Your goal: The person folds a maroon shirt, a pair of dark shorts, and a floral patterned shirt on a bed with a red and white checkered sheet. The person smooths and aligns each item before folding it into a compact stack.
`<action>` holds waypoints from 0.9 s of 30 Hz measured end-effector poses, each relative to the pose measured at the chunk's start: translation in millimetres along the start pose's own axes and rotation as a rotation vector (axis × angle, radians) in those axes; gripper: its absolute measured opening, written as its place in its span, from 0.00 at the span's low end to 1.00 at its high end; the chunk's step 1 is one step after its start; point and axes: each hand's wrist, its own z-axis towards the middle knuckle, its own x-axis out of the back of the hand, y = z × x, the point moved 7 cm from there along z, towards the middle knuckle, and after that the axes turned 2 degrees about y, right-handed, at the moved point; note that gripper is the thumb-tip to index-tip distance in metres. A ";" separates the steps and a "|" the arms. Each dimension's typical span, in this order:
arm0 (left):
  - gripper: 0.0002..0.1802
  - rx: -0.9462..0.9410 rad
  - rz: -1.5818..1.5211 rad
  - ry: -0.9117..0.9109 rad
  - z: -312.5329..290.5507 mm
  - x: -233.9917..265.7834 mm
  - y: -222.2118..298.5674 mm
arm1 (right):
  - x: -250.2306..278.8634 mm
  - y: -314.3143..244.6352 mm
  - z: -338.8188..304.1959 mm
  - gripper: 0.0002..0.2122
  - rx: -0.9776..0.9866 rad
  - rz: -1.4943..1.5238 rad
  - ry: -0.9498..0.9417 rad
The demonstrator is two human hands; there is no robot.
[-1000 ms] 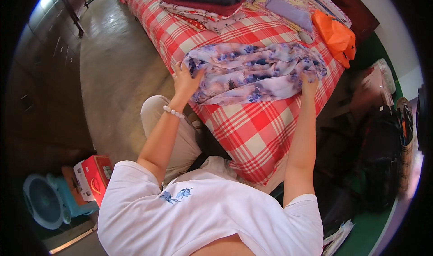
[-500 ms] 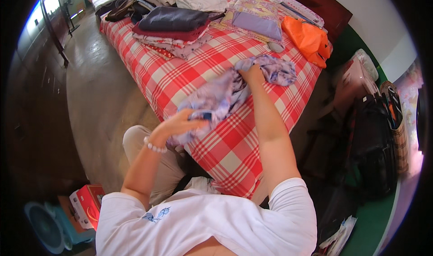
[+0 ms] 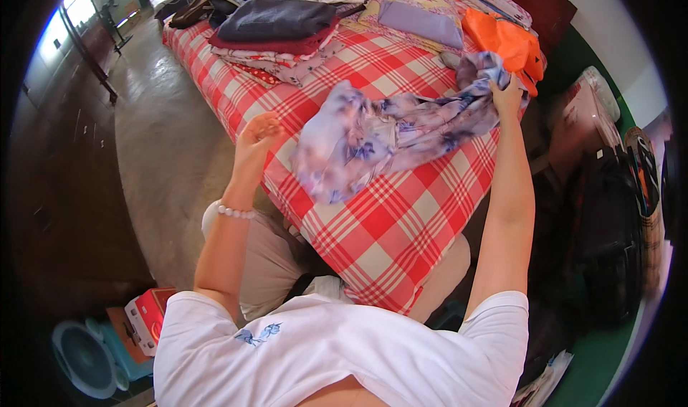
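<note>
A soft purple, white and pink patterned garment (image 3: 423, 131) lies stretched across the near part of the bed, its left end spread wide and slightly blurred. My right hand (image 3: 506, 97) is closed on its bunched right end, close to an orange plastic bag (image 3: 498, 40). What kind of garment it is cannot be made out. Left of the cloth and apart from it, my left hand (image 3: 259, 129) is raised over the bed's left edge. Its fingers curl loosely with nothing seen in them, and a white bead bracelet (image 3: 236, 212) circles the wrist.
A red-and-white checked sheet (image 3: 373, 242) covers the bed. Folded clothes (image 3: 276, 55) under a dark folded item (image 3: 276, 21) stand at the far left, beside a lilac folded cloth (image 3: 421, 23). Black bags (image 3: 609, 220) line the right side; boxes (image 3: 147, 317) sit low left.
My right hand has carried its end of the garment to the right, toward the orange bag. My left hand has come off the cloth and moved up and left. The garment is more stretched out.
</note>
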 end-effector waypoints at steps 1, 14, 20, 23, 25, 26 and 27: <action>0.18 -0.050 0.101 0.152 6.5 6.9 -15.6 | -5.2 14.7 -2.4 0.33 -0.019 -0.027 0.006; 0.19 -0.559 1.093 -0.142 -54.2 -127.4 -4.9 | 40.0 -183.4 -236.3 0.19 0.041 0.718 -0.586; 0.14 0.183 0.086 0.167 2.8 -18.0 -22.7 | 57.7 -209.7 -255.9 0.10 0.429 0.484 -0.575; 0.17 0.267 -0.369 0.420 7.7 51.4 -20.8 | 58.6 -208.5 -257.3 0.05 0.336 0.562 -0.748; 0.22 0.252 -0.430 0.386 16.9 106.3 -43.0 | 58.9 -202.0 -255.5 0.03 0.221 0.634 -0.844; 0.23 0.259 -0.409 0.422 14.0 122.8 -52.4 | 60.9 -195.6 -255.9 0.03 0.172 0.659 -0.881; 0.23 0.267 -0.387 0.458 10.5 139.1 -62.0 | 62.5 -193.3 -258.1 0.04 0.123 0.684 -0.917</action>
